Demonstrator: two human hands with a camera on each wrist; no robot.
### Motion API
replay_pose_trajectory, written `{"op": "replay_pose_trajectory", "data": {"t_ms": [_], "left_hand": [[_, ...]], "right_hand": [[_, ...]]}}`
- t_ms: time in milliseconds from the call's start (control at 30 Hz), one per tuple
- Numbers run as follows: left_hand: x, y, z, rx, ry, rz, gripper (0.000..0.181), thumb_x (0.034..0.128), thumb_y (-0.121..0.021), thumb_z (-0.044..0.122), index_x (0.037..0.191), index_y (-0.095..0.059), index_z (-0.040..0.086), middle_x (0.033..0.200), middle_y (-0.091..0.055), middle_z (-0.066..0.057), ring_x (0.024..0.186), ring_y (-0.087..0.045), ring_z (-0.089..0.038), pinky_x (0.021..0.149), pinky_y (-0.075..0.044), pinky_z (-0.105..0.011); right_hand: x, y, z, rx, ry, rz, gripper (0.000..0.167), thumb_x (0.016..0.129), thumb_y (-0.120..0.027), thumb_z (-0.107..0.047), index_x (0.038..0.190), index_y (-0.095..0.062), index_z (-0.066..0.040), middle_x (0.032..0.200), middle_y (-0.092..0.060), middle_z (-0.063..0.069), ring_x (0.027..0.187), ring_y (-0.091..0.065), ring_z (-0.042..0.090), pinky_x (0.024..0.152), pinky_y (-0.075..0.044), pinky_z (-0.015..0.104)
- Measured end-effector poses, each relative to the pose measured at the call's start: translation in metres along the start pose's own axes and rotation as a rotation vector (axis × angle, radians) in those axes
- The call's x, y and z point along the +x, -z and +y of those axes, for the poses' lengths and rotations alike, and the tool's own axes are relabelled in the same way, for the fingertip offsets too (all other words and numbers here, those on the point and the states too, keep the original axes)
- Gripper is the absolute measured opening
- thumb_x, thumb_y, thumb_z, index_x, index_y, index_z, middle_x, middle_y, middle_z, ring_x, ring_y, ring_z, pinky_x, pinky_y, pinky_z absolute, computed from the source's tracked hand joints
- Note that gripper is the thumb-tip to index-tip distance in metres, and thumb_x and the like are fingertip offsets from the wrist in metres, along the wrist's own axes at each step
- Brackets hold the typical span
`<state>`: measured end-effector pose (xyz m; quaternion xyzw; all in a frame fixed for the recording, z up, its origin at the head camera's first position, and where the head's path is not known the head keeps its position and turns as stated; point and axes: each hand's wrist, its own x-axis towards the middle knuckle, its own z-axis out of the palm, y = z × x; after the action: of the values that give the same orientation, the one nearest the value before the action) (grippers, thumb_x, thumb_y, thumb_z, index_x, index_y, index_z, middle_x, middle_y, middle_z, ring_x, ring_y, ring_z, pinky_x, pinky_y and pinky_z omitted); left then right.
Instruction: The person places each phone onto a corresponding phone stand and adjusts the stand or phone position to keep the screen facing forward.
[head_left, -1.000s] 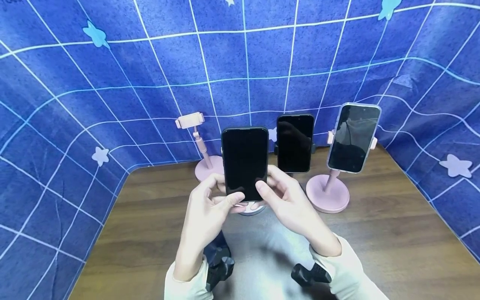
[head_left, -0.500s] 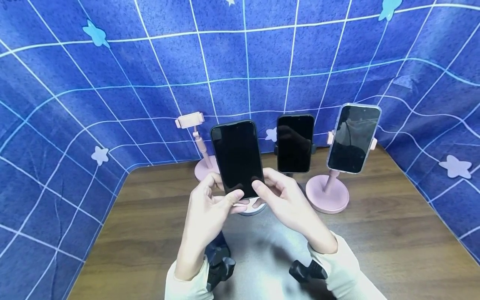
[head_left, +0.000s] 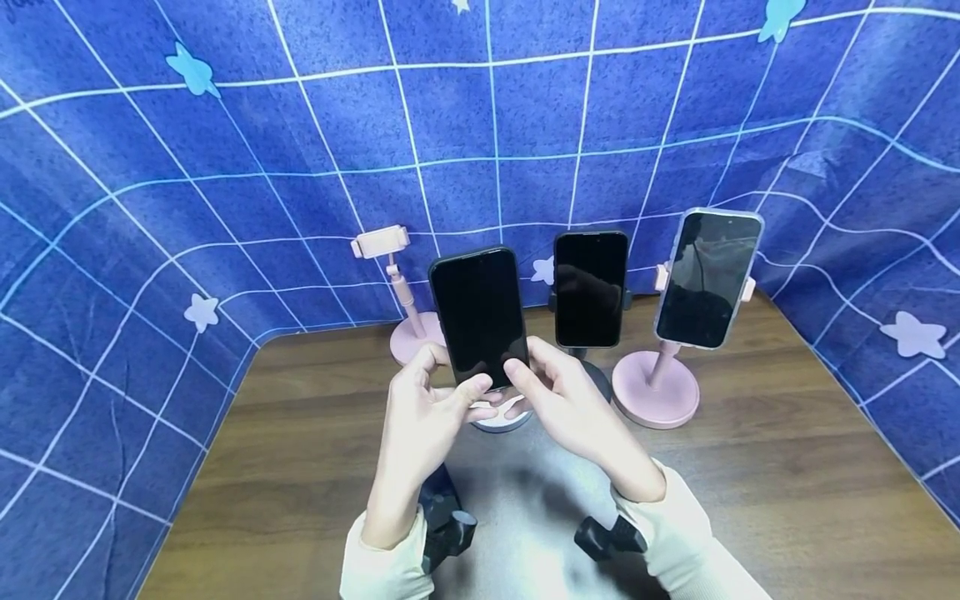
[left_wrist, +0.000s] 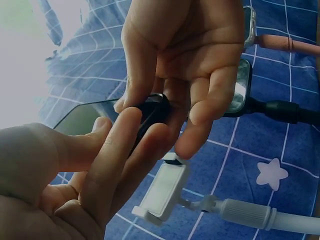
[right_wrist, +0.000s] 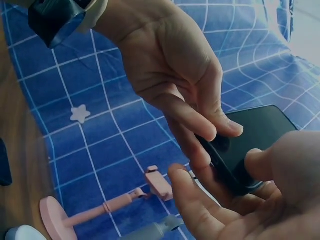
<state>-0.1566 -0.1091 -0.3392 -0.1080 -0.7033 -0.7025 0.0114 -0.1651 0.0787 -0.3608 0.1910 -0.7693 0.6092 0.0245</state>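
Observation:
A black phone [head_left: 480, 321] is held upright with its dark screen toward me, its top leaning slightly left. My left hand [head_left: 427, 412] grips its lower left corner, thumb on the screen. My right hand [head_left: 562, 400] grips the lower right edge, with its thumb also on the glass. Both hands' fingers curl behind the phone. A white phone stand stands behind it; its clamp [left_wrist: 162, 190] holds nothing in the left wrist view, apart from the phone. In the head view, the phone and hands hide most of that stand except its round base [head_left: 501, 423].
A pink stand [head_left: 405, 292] with nothing in its clamp is at the back left. To the right, a black stand carries a phone [head_left: 591, 287]. Another pink stand [head_left: 656, 387] bears a phone in a pale case [head_left: 708, 279]. A dark flat object [head_left: 438, 482] lies beneath my left wrist.
The phone has gone from straight upright to tilted left, then shifted slightly right and down. Both hands keep their grip; my left forearm has moved a little right.

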Motion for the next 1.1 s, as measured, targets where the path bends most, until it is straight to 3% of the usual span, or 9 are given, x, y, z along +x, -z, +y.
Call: {"op": "replay_pose_trajectory", "data": {"t_ms": [200, 300, 400, 567, 800, 867, 1000, 1100], "left_hand": [[0.004, -0.003, -0.004, -0.066, -0.029, 0.011, 0.029, 0.0924, -0.070, -0.007, 0.117, -0.055, -0.008, 0.118, -0.068, -0.026, 0.073, -0.078, -0.028, 0.067, -0.063, -0.044], [0.005, -0.003, -0.006, -0.062, -0.037, -0.010, 0.030, 0.0944, -0.070, -0.003, 0.120, -0.054, -0.006, 0.101, -0.072, -0.029, 0.065, -0.077, -0.022, 0.064, -0.063, -0.043], [0.006, -0.001, -0.007, 0.024, -0.046, 0.002, 0.028, 0.0966, -0.070, 0.004, 0.122, -0.058, -0.001, 0.085, -0.073, -0.026, 0.056, -0.072, -0.017, 0.057, -0.061, -0.037], [0.012, 0.007, -0.013, 0.165, -0.097, 0.065, 0.027, 0.0996, -0.068, 0.011, 0.126, -0.067, 0.004, 0.096, -0.071, -0.018, 0.053, -0.063, -0.011, 0.045, -0.050, -0.027], [0.024, 0.020, -0.018, 0.196, -0.134, 0.172, 0.033, 0.0980, -0.069, 0.008, 0.130, -0.062, 0.003, 0.108, -0.065, -0.016, 0.069, -0.065, -0.008, 0.045, -0.051, -0.026], [0.028, 0.023, -0.019, 0.225, -0.143, 0.181, 0.041, 0.0971, -0.070, 0.009, 0.136, -0.057, 0.003, 0.117, -0.063, -0.016, 0.079, -0.068, -0.014, 0.051, -0.056, -0.028], [0.040, 0.028, -0.020, 0.284, -0.161, 0.140, 0.057, 0.0972, -0.071, 0.013, 0.149, -0.047, 0.008, 0.132, -0.060, -0.017, 0.102, -0.071, -0.028, 0.080, -0.060, -0.033], [0.050, 0.032, -0.023, 0.327, -0.190, 0.093, 0.060, 0.0975, -0.070, 0.013, 0.153, -0.047, 0.014, 0.135, -0.062, -0.016, 0.109, -0.070, -0.027, 0.092, -0.056, -0.031]], "right_hand": [[0.003, -0.001, 0.006, 0.013, -0.001, -0.027, 0.023, 0.109, -0.051, -0.022, 0.124, -0.058, -0.006, 0.092, -0.074, 0.012, 0.079, -0.072, 0.022, 0.073, -0.061, 0.035], [0.006, -0.003, 0.009, 0.131, -0.010, -0.021, 0.026, 0.109, -0.051, -0.018, 0.129, -0.057, -0.002, 0.097, -0.074, 0.017, 0.081, -0.073, 0.020, 0.073, -0.062, 0.037], [0.008, -0.006, 0.014, 0.268, -0.023, -0.027, 0.028, 0.109, -0.050, -0.013, 0.131, -0.055, 0.004, 0.091, -0.071, 0.015, 0.079, -0.069, 0.013, 0.071, -0.062, 0.035], [0.012, -0.010, 0.020, 0.425, -0.050, -0.021, 0.022, 0.110, -0.043, -0.010, 0.121, -0.048, 0.008, 0.076, -0.059, 0.007, 0.070, -0.067, 0.013, 0.067, -0.059, 0.028], [0.017, -0.017, 0.025, 0.518, -0.095, -0.026, 0.018, 0.112, -0.039, -0.013, 0.116, -0.045, 0.004, 0.076, -0.056, 0.006, 0.069, -0.067, 0.014, 0.064, -0.057, 0.026], [0.018, -0.017, 0.027, 0.523, -0.097, -0.025, 0.019, 0.112, -0.039, -0.014, 0.117, -0.045, 0.003, 0.076, -0.056, 0.005, 0.069, -0.067, 0.014, 0.064, -0.057, 0.026], [0.020, -0.017, 0.031, 0.522, -0.100, -0.014, 0.019, 0.112, -0.039, -0.013, 0.122, -0.046, 0.002, 0.076, -0.055, 0.005, 0.069, -0.067, 0.014, 0.064, -0.057, 0.026], [0.022, -0.018, 0.032, 0.517, -0.115, -0.009, 0.020, 0.112, -0.039, -0.012, 0.125, -0.046, 0.002, 0.077, -0.056, 0.006, 0.069, -0.067, 0.014, 0.065, -0.058, 0.026]]}}
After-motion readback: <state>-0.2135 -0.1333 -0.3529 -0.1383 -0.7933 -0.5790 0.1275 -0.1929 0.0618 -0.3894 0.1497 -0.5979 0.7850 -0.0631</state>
